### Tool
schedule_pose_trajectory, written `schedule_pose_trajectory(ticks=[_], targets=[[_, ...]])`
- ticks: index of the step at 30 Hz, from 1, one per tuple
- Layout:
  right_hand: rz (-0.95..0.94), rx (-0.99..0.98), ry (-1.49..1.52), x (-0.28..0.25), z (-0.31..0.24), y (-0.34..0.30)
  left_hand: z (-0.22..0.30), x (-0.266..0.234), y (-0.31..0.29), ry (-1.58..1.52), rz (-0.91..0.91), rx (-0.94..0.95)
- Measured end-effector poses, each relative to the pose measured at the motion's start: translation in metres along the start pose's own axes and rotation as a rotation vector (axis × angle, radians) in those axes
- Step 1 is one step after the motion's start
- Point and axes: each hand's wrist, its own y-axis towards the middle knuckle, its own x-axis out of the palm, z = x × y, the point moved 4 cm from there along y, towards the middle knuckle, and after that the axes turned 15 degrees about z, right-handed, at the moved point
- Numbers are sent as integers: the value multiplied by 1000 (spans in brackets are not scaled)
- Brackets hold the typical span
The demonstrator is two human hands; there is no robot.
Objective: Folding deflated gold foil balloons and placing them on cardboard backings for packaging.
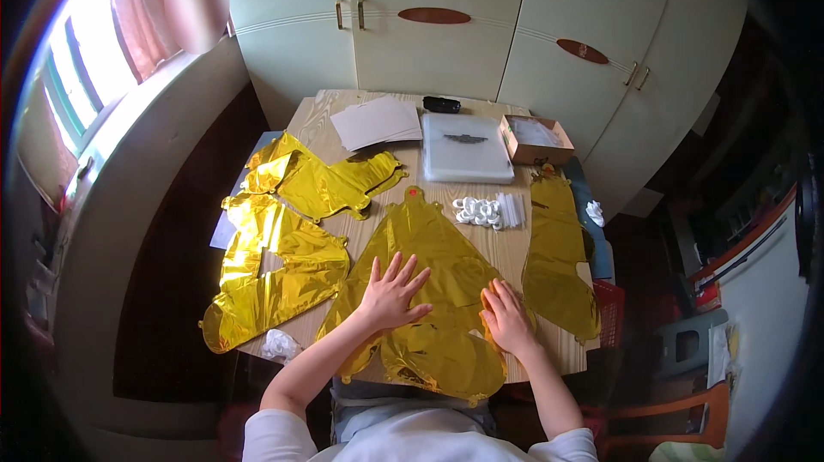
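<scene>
- four flat, shiny, creased pieces of gold foil lie out, with rounded corners and small tabs on their rims.
- the middle foil [459, 277] is a broad triangle, narrow at its far tip, where a red spot shows on the tab; the near end spreads into rounded lobes, wrinkled and bright with reflections.
- it lies on the table [506, 243], a pale wood-grained top, and reaches its near edge.
- the left hand [395, 297] lies palm down on the middle foil, left of its centre, fingers spread wide, covering part of it.
- the right hand [508, 318] rests at the right edge of the middle foil, fingers close together and slightly bent; whether it pinches the edge, i cannot tell.
- left of the middle foil are the lower foil [300, 277], with a gap in it, and beyond that the upper foil [322, 183].
- right of it is the right foil [554, 243], a long, curved strip.
- just right of its tip sit glossy white rings [479, 211] beside thin, clear strips [511, 211].
- beyond it are pale cards [376, 122], a clear plastic pack [468, 157], a black object [441, 104] and an open cardboard box [537, 139].
- a white crumpled wad [280, 345] lies left of its near end.
</scene>
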Motion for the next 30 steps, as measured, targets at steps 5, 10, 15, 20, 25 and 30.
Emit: schedule_pose_trajectory(ticks=[5,10,15,20,25,30], targets=[[16,-89,449,-77,-89,65,-18,-3,6,-30,-17,-78],[31,-555,1596,-191,-233,123,-97,-20,38,-9,8,-225],[336,56,2032,-224,-319,128,-202,-18,37,42,118,-372],[682,342,1188,-197,-350,112,-244,-21,40,58,224,-270],[395,47,738,-221,-349,134,-244,-28,42,44,180,-204],[385,261,1410,-172,-347,131,-248,-16,54,23,41,-271]])
